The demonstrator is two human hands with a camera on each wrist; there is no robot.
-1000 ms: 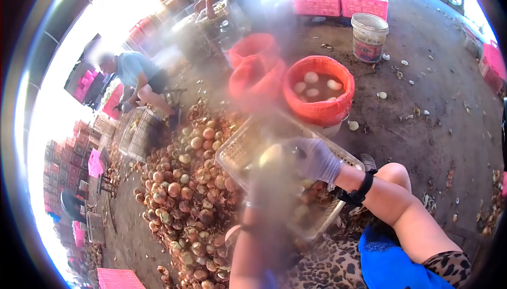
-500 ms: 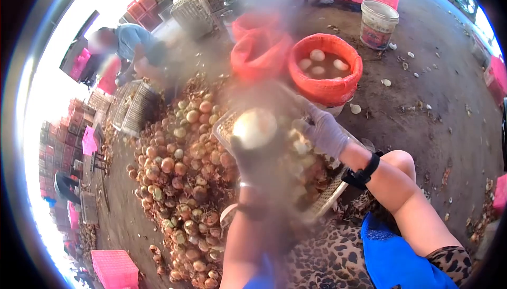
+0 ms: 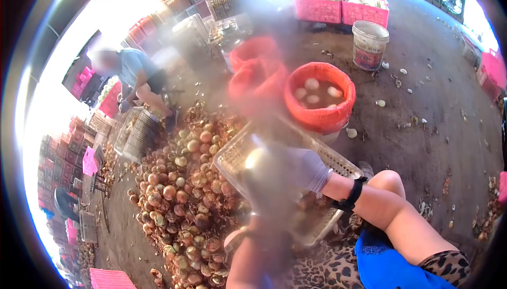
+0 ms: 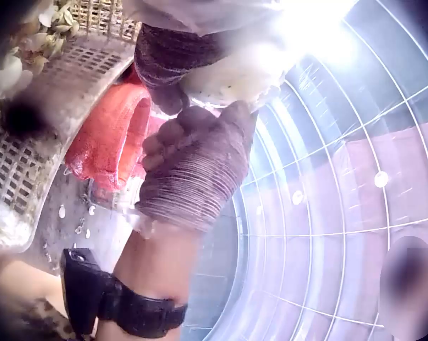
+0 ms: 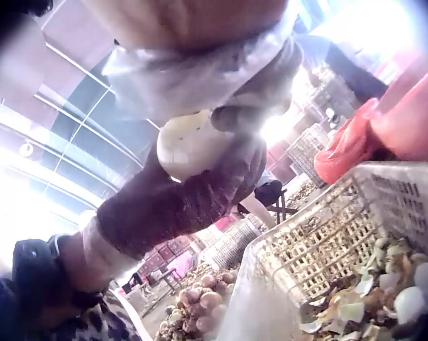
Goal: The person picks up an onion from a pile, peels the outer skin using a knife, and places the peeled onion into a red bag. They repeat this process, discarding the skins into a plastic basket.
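Observation:
A white peeled onion (image 3: 259,159) is held over a pale plastic basket (image 3: 338,158) on my lap. My left hand (image 3: 264,186), in a dark knitted glove, grips it from below; the right wrist view shows that left hand (image 5: 185,202) curled round the onion (image 5: 193,145). My right hand (image 3: 309,168), in a grey glove with a black wrist strap, comes in from the right and closes on the same onion. In the left wrist view the right hand (image 4: 193,170) has curled fingers, its thumb tip against the onion (image 4: 228,71).
A heap of unpeeled onions (image 3: 185,194) lies on the ground to my left. Red-netted tubs (image 3: 319,99) ahead hold peeled onions in water. The basket (image 5: 327,241) holds peel scraps. A white bucket (image 3: 368,45), pink crates (image 3: 343,6) and a seated person (image 3: 134,77) are farther off.
The onion was lifted higher half a second ago and has come back down over the basket. My right hand has moved in from beside it onto it.

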